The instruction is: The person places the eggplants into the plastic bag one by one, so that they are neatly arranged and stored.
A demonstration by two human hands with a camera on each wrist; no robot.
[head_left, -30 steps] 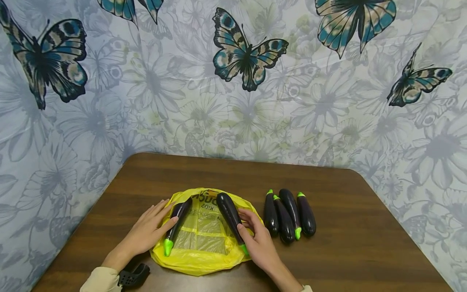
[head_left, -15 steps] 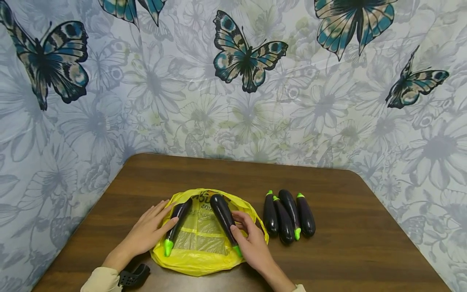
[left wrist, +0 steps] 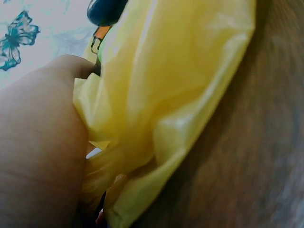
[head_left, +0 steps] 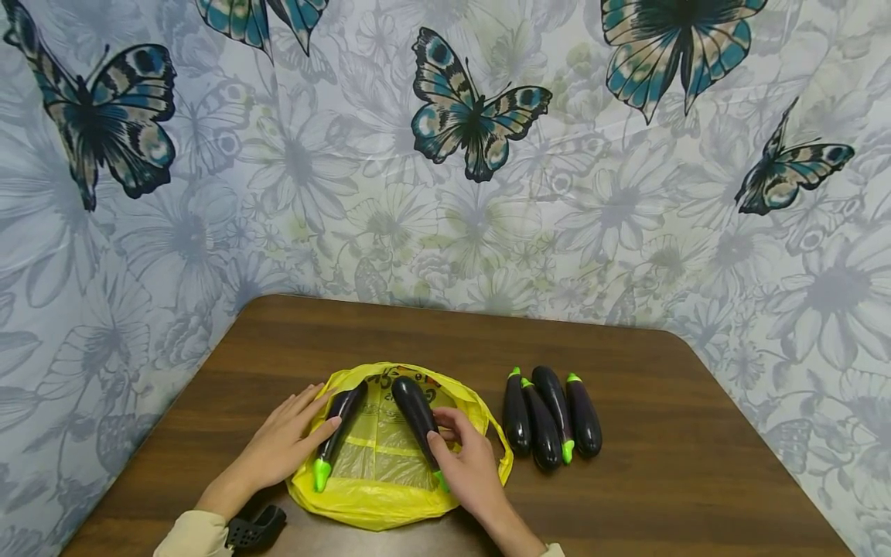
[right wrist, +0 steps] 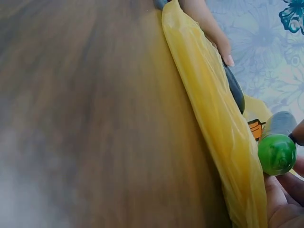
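My right hand (head_left: 468,473) grips an eggplant (head_left: 416,411), now shifted left toward frame centre on the yellow bag (head_left: 379,495). My left hand (head_left: 281,442) stays flat, fingers straight, touching the other eggplant (head_left: 336,430).

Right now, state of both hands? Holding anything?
Left hand: open, fingers straight, resting on the left eggplant and the yellow bag.
Right hand: closed, holding the middle eggplant near its green stem end.
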